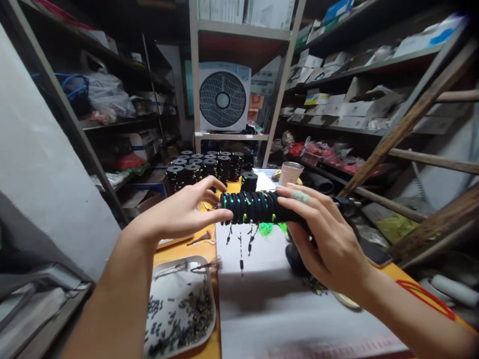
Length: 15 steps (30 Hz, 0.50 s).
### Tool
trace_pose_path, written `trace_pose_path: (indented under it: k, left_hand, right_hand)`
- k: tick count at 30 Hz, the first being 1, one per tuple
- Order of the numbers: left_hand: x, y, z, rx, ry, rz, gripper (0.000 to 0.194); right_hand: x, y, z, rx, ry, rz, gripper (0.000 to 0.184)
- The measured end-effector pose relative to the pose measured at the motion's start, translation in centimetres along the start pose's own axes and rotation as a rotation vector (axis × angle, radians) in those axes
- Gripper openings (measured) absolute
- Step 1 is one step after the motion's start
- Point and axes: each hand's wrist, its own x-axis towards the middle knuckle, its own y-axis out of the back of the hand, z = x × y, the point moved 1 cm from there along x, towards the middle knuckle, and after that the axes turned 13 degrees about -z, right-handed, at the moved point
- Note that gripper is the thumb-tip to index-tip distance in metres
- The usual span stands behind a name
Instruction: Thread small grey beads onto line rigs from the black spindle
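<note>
A black ridged roll, like a foam line spool, lies level between my hands above the white work surface. Thin lines with small dark pieces dangle below it, and green-yellow beads dot its grooves. My left hand holds the roll's left end between the thumb below and the fingers above. Across the right end lies my right hand, fingers over the top and thumb underneath; something pale green is wrapped on one finger. The right palm hides part of the roll and whatever supports it.
Several similar black rolls stand behind. A white tray of small dark pieces lies front left. There is a white cup, a box fan, red cord and a wooden ladder. Loaded shelves line both sides.
</note>
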Motion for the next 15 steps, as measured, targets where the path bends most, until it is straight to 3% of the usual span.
trace_pose_path:
  k: [5, 11, 15]
  left_hand:
    - [0.6, -0.2, -0.3, 0.021, 0.056, 0.013, 0.050]
    - [1.8, -0.8, -1.0, 0.005, 0.052, 0.010, 0.065]
    - [1.8, -0.9, -0.4, 0.040, -0.003, 0.138, 0.055]
  right_hand:
    - [-1.6, -0.1, 1.6, -0.105, -0.076, -0.099, 0.046]
    - [-0.8, -1.1, 2.4, -0.050, -0.125, -0.128, 0.048]
    - [0.0, -1.1, 3.1, -0.023, -0.153, -0.112, 0.044]
